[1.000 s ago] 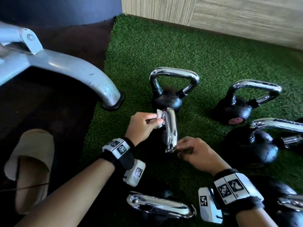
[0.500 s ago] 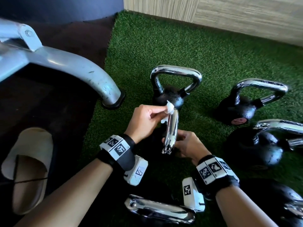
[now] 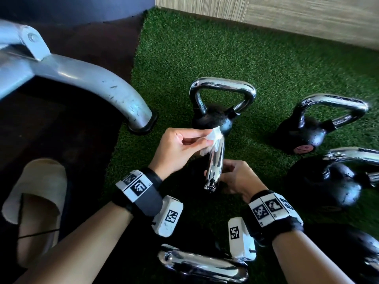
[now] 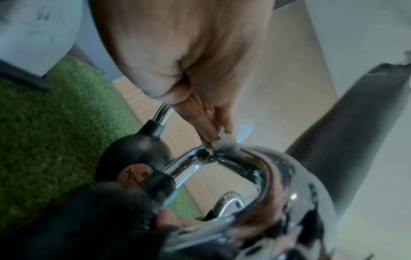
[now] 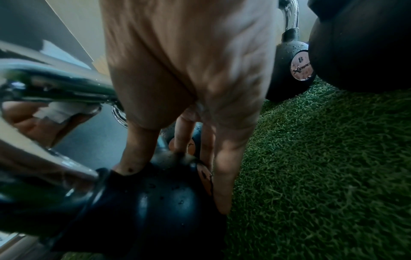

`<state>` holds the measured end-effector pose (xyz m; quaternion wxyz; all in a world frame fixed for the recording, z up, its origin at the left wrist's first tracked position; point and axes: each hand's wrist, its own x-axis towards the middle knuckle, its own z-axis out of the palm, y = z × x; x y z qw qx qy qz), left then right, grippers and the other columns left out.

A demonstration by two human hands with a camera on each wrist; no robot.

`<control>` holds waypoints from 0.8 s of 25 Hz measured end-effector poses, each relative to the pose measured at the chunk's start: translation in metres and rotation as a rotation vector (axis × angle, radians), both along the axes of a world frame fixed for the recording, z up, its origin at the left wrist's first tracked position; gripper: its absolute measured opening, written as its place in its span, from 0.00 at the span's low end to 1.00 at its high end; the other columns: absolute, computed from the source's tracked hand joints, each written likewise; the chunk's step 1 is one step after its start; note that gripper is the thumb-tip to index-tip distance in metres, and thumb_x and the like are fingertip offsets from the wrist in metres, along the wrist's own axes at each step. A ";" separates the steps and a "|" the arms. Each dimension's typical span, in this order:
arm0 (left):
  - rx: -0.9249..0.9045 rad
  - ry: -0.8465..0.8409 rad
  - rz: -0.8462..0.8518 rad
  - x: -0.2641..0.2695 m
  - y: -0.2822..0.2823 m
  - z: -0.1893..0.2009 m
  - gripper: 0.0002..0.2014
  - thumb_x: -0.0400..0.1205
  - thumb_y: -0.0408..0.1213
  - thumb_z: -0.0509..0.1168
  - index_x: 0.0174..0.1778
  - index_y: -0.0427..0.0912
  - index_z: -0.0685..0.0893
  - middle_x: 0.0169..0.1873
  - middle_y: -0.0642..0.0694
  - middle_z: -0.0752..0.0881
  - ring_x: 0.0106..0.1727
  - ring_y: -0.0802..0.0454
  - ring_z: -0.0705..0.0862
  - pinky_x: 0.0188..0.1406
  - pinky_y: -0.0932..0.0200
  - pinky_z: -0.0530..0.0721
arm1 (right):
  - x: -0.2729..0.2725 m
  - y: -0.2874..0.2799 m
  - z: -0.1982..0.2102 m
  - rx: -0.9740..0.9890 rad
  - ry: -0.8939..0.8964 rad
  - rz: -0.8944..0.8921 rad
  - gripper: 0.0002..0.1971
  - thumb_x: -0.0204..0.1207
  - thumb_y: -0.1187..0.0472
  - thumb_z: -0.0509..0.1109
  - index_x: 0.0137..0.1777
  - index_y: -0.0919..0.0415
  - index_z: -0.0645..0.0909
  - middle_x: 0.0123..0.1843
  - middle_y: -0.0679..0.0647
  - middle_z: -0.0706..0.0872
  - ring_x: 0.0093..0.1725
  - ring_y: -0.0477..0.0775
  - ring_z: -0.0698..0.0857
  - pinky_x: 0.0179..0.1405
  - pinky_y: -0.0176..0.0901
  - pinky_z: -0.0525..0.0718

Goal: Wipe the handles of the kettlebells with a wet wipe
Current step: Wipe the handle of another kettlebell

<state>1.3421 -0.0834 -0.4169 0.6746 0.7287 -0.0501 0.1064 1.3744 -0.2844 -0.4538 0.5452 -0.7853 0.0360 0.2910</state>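
A black kettlebell with a chrome handle (image 3: 215, 167) stands on green turf right in front of me, its handle seen edge-on. My left hand (image 3: 205, 140) pinches a white wet wipe (image 3: 214, 137) against the far top corner of that handle; the left wrist view shows the wipe (image 4: 227, 144) bunched on the chrome handle (image 4: 273, 176). My right hand (image 3: 229, 177) reaches under the handle. In the right wrist view its thumb and fingers (image 5: 222, 184) straddle the kettlebell's black body (image 5: 155, 202) and hold it.
Other chrome-handled kettlebells stand around: one just behind (image 3: 213, 117), two to the right (image 3: 301, 132) (image 3: 328, 185), a handle near my wrists (image 3: 201, 265). A grey machine leg (image 3: 92, 83) and a beige slipper (image 3: 34, 193) are on the left. A wood-panelled wall (image 3: 287, 13) borders the turf.
My left hand slid the wipe along the handle to its far top corner. My right hand moved in from the handle's right side to under it, onto the kettlebell's body.
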 end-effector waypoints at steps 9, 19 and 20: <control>-0.030 0.259 -0.135 -0.014 0.008 0.016 0.08 0.73 0.32 0.81 0.43 0.46 0.90 0.34 0.49 0.93 0.35 0.61 0.89 0.32 0.66 0.88 | 0.002 0.000 -0.006 0.003 -0.018 -0.002 0.24 0.67 0.66 0.85 0.64 0.54 0.89 0.48 0.50 0.93 0.39 0.46 0.89 0.32 0.40 0.87; 0.013 0.237 -0.192 -0.062 0.007 -0.015 0.07 0.71 0.29 0.81 0.41 0.44 0.95 0.37 0.51 0.95 0.38 0.62 0.90 0.41 0.69 0.84 | 0.001 0.000 -0.015 -0.004 -0.011 -0.037 0.22 0.67 0.68 0.85 0.61 0.52 0.90 0.50 0.54 0.95 0.42 0.53 0.89 0.32 0.44 0.84; 0.056 0.224 -0.205 -0.066 0.007 -0.021 0.06 0.74 0.29 0.80 0.45 0.40 0.96 0.40 0.51 0.95 0.42 0.61 0.91 0.45 0.68 0.85 | 0.000 0.000 -0.015 -0.014 -0.011 -0.036 0.21 0.68 0.66 0.85 0.60 0.50 0.90 0.51 0.53 0.95 0.43 0.53 0.89 0.31 0.44 0.84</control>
